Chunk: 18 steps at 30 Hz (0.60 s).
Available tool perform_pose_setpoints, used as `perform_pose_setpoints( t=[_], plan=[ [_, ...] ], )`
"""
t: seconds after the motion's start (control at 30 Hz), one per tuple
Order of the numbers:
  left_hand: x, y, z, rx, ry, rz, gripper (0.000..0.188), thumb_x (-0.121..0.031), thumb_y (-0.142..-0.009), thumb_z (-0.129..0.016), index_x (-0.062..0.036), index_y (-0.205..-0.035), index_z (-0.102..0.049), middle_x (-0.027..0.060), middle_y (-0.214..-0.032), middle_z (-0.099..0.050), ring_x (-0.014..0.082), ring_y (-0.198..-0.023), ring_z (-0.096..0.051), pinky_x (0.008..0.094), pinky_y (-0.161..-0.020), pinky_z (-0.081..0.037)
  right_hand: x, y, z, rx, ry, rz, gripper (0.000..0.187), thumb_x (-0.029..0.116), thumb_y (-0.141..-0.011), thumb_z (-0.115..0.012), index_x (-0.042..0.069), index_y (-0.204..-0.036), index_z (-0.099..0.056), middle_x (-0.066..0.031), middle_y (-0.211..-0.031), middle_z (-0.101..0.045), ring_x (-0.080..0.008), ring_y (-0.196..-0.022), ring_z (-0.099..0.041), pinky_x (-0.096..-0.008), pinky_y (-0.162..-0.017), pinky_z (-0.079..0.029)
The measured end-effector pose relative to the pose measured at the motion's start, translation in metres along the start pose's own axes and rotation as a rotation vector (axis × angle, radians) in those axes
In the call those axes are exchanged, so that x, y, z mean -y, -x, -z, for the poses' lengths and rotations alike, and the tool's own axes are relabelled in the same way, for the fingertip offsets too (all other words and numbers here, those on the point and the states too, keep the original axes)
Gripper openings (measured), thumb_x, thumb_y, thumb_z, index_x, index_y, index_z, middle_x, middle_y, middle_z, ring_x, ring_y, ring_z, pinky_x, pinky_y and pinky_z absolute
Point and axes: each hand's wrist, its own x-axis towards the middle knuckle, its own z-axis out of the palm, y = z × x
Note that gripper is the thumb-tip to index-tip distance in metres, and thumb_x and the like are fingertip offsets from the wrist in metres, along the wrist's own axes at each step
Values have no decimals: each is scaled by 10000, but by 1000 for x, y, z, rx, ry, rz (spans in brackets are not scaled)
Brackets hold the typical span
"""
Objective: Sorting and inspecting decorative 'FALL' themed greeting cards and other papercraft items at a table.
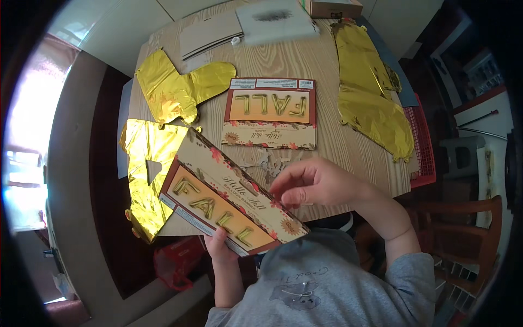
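A flat balloon banner package [222, 203] is tilted over the table's near edge, cream and orange-brown with gold letter balloons and autumn leaves printed on it. My left hand [222, 245] grips its lower edge, thumb on the front; the other fingers are hidden behind it. My right hand [313, 184] is at the package's upper edge, fingers loosely curled and apart from the thumb. Whether its fingertips touch the edge is hard to see. A second, matching package [269, 128] lies on the table just beyond, upside down to me.
Flat gold foil balloons lie on the table: an L-shaped one [169, 87] and another [144, 188] at left, more foil [366, 82] at right. Grey scraps [267, 165] lie mid-table. Grey boards [211, 34] are at the back. A red basket [424, 144] and wooden chair [479, 234] stand right.
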Motion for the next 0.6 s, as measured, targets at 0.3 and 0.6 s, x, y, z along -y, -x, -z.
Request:
perform_pose_setpoints(
  t=[0.3, 0.6],
  plan=[
    [2, 2, -3, 72, 25, 41, 616, -128, -767, -604, 40, -1274, -297, 205, -1192, -477, 312, -1051, -535, 434, -869, -471, 14, 2, -13, -272, 725, 484, 102, 48, -711, -655, 16, -808, -662, -86, -701, -639, -146, -619, -621, -245, -564, -485],
    [-4, 3, -9, 65, -65, 25, 632, -141, -755, -624, 36, -1273, -308, 193, -1200, -475, 309, -1059, -531, 434, -875, -467, 15, 5, -15, -337, 1145, 738, 105, 21, -626, -667, 58, -713, -621, -46, -616, -580, -191, -555, -580, -292, -503, -468]
  ],
)
